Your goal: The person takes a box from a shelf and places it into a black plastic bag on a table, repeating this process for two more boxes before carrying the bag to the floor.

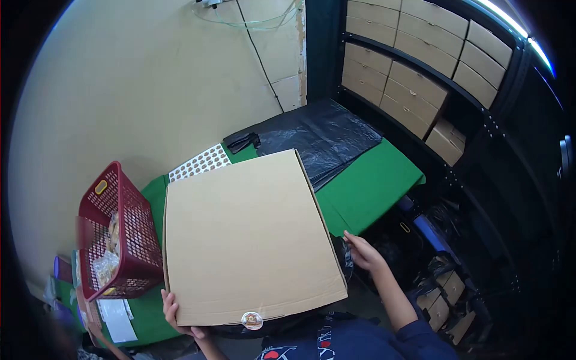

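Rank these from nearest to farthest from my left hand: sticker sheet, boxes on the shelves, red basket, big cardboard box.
From your left hand:
1. Big cardboard box, touching it
2. Red basket, left
3. Sticker sheet, beyond the big box
4. Shelf boxes, far right

Plain beige wall [120, 78] at left; black metal shelving [486, 117] at far right; bright tube light [543, 57] above; green-covered desk [375, 186].
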Tool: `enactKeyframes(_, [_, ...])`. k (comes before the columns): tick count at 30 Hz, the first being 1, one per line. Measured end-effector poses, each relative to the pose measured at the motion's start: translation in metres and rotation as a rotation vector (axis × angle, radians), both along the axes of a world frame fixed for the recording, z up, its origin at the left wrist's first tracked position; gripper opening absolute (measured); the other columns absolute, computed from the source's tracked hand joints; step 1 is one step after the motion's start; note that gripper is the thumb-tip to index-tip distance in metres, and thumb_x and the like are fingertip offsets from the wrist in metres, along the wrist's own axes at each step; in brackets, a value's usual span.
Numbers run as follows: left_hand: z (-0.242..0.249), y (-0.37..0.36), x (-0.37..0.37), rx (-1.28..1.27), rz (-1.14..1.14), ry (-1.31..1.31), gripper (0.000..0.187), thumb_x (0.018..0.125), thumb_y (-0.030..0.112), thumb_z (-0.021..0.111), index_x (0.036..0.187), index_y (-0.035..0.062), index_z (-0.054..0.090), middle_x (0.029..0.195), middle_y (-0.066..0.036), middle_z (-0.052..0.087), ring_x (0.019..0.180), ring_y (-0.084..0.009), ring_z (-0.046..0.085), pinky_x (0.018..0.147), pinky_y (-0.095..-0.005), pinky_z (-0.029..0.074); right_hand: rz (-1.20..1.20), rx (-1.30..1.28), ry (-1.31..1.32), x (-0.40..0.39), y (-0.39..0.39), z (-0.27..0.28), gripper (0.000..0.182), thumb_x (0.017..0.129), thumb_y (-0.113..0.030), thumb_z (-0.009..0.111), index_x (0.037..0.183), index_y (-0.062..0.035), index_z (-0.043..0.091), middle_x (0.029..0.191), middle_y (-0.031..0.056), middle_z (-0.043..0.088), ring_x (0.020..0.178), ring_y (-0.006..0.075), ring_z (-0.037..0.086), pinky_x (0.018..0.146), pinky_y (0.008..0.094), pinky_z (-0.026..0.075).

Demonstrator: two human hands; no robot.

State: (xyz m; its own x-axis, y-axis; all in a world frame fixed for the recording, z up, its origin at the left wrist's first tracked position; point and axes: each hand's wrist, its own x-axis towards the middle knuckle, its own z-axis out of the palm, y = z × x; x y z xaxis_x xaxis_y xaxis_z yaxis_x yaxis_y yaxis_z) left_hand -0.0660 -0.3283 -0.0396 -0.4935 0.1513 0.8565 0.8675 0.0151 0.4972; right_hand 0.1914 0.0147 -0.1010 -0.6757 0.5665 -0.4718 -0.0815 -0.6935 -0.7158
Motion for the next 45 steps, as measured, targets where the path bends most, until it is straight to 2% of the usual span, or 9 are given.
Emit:
enactKeyframes(5, [0.000,0.003,0.004,0.030,0.034,-0.058,0.064,0.079,0.056,0.037,0.109,-0.0001,0.040,0.119,-0.022,0.044,0.115,-0.0434,0.039,0.097,-0.0562,0.030,0.122,-0.168,0.039,-0.021,0.031,-0.071,0.025,0.088,-0.027,0.052,0.096,-0.0032,0.057,0.095,0.0071,0.063,0.080,0.0141,0.062,0.072,0.0283,0.051])
enactKeyframes(8, [0.004,0.000,0.008,-0.018,0.074,-0.064,0.068,0.081,0.056,0.035,0.116,-0.0017,0.037,0.124,-0.023,0.041,0.116,-0.0403,0.039,0.098,-0.0524,0.031,0.110,0.067,-0.153,-0.042,0.037,-0.051,0.023,0.088,-0.026,0.054,0.096,-0.0052,0.058,0.079,-0.0010,0.058,0.066,0.0069,0.053,0.058,0.0200,0.042])
enactKeyframes(13, [0.010,0.003,0.053,-0.003,0.404,-0.285,0.071,0.087,0.054,0.031,0.126,-0.0040,0.028,0.131,-0.021,0.035,0.120,-0.0312,0.037,0.101,-0.0422,0.029,0.221,0.246,-0.322,-0.074,0.061,-0.047,0.038,0.081,-0.036,0.060,0.105,-0.0075,0.050,0.082,-0.0020,0.052,0.062,0.0037,0.043,0.053,0.0157,0.032])
enactKeyframes(16, [-0.037,0.007,0.083,0.133,0.702,-0.417,0.062,0.092,0.047,0.025,0.130,-0.0021,0.025,0.133,-0.020,0.033,0.122,-0.0281,0.035,0.102,-0.0392,0.027,0.352,0.389,-0.351,-0.093,0.084,-0.070,0.058,0.076,-0.042,0.065,0.114,-0.0041,0.042,0.095,0.0077,0.054,0.076,0.0116,0.050,0.067,0.0260,0.043])
enactKeyframes(18, [-0.088,0.010,0.122,0.595,0.364,-0.978,0.062,0.091,0.051,0.024,0.131,0.0043,0.027,0.130,-0.011,0.037,0.120,-0.0242,0.036,0.099,-0.0357,0.031,0.478,0.432,-0.453,-0.106,0.095,-0.099,0.063,0.076,-0.042,0.065,0.118,-0.0036,0.039,0.096,0.0094,0.053,0.075,0.0130,0.050,0.065,0.0276,0.044])
enactKeyframes(23, [-0.061,0.120,0.208,0.387,0.238,-1.140,0.048,0.091,0.042,0.037,0.125,0.0084,0.038,0.123,-0.009,0.044,0.110,-0.0216,0.047,0.090,-0.0345,0.041,0.783,0.158,-0.208,-0.117,0.101,-0.123,0.063,0.077,-0.039,0.065,0.119,0.0013,0.042,0.096,0.0105,0.054,0.077,0.0153,0.053,0.060,0.0268,0.045])
enactKeyframes(25, [-0.079,0.122,0.215,0.384,0.169,-1.255,0.048,0.091,0.042,0.037,0.125,0.0083,0.038,0.122,-0.009,0.044,0.109,-0.0216,0.047,0.090,-0.0344,0.041,0.720,0.183,-0.232,-0.109,0.093,-0.102,0.043,0.081,-0.023,0.064,0.114,-0.0031,0.046,0.088,0.0054,0.055,0.072,0.0102,0.054,0.059,0.0230,0.045])
enactKeyframes(32, [-0.098,0.084,0.187,0.392,0.155,-1.387,0.046,0.091,0.039,0.038,0.124,0.0079,0.039,0.120,-0.009,0.046,0.108,-0.0213,0.048,0.088,-0.0339,0.042,0.661,0.206,-0.173,-0.060,0.079,-0.101,0.033,0.081,-0.009,0.061,0.108,-0.0085,0.043,0.084,0.0043,0.051,0.069,0.0112,0.051,0.056,0.0237,0.043])
enactKeyframes(45, [-0.108,0.051,0.017,0.398,0.342,-1.222,0.042,0.091,0.035,0.041,0.123,0.0071,0.040,0.117,-0.009,0.048,0.105,-0.0209,0.050,0.087,-0.0330,0.043,0.879,-0.182,-0.113,-0.049,0.058,-0.115,0.020,0.082,-0.021,0.060,0.096,-0.0137,0.048,0.080,-0.0025,0.050,0.064,0.0079,0.050,0.060,0.0241,0.041])
